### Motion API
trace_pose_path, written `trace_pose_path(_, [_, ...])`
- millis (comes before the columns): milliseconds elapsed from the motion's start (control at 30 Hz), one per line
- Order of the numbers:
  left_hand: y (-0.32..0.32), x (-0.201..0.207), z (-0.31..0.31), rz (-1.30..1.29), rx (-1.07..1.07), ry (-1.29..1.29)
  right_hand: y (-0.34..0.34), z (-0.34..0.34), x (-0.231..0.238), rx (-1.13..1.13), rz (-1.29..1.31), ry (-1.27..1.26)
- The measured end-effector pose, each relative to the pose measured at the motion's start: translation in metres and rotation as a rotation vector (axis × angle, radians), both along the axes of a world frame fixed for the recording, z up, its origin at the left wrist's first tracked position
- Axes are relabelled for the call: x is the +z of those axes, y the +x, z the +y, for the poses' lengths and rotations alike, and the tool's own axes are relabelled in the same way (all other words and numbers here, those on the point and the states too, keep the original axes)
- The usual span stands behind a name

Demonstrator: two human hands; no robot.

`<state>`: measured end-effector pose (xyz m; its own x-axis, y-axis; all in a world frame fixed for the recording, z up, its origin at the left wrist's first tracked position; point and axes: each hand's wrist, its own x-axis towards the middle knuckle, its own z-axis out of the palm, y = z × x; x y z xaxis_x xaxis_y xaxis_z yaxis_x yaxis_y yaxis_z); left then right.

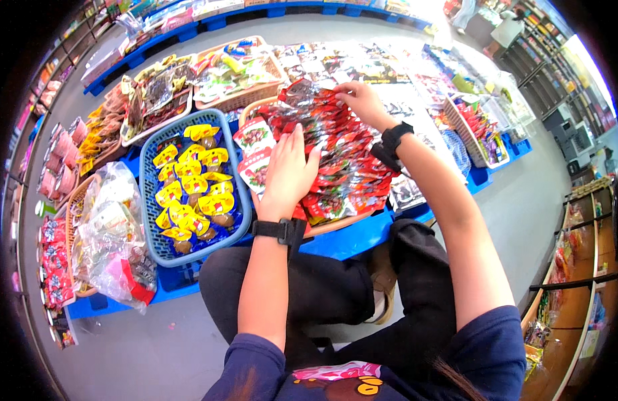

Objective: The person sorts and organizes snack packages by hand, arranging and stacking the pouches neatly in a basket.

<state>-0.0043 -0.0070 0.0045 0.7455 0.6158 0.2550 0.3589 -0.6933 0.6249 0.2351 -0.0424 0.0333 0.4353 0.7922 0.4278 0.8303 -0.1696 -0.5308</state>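
A pale tan basket point(341, 225) in front of me is filled with rows of shiny red snack packets point(342, 154), standing on edge and overlapping. My left hand point(290, 167) lies on the left side of these rows, fingers stretched out. Beside it a red-and-white packet point(256, 142) leans at the basket's left edge, its printed face up. At the far end of the rows, my right hand point(362, 105) pinches the edge of a red packet point(309, 93) between thumb and fingers. Each wrist wears a black strap.
Left of the red packets stands a blue basket point(147, 217) of yellow-topped packs. A clear plastic bag point(115, 230) lies farther left. Several more snack baskets line the far side. A smaller basket point(464, 137) sits at the right. Blue pallets point(356, 244) hold everything; shelves point(570, 287) stand right.
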Motion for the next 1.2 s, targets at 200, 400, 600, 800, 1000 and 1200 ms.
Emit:
trace_pose_path(200, [0.000,0.014,-0.001,-0.256,0.010,-0.078,-0.019,-0.012,0.027,0.012,-0.077,0.181])
trace_pose_path(400, [0.001,0.036,-0.004,-0.728,0.150,-0.696,-0.061,-0.022,0.042,0.220,-0.200,0.334])
trace_pose_path(600, [-0.001,0.032,0.003,-1.089,0.060,-0.696,-0.086,-0.031,0.041,0.384,-0.295,0.310])
trace_pose_path(800, [-0.008,0.039,0.000,-1.111,0.101,-1.065,-0.091,-0.034,0.043,0.480,-0.419,0.314])
trace_pose_path(1000, [-0.009,0.029,0.010,-1.150,0.160,-1.141,-0.103,-0.043,0.044,0.527,-0.622,0.231])
trace_pose_path(1200, [-0.008,0.023,0.020,-1.304,0.127,-1.286,-0.119,-0.052,0.057,0.580,-0.663,0.064])
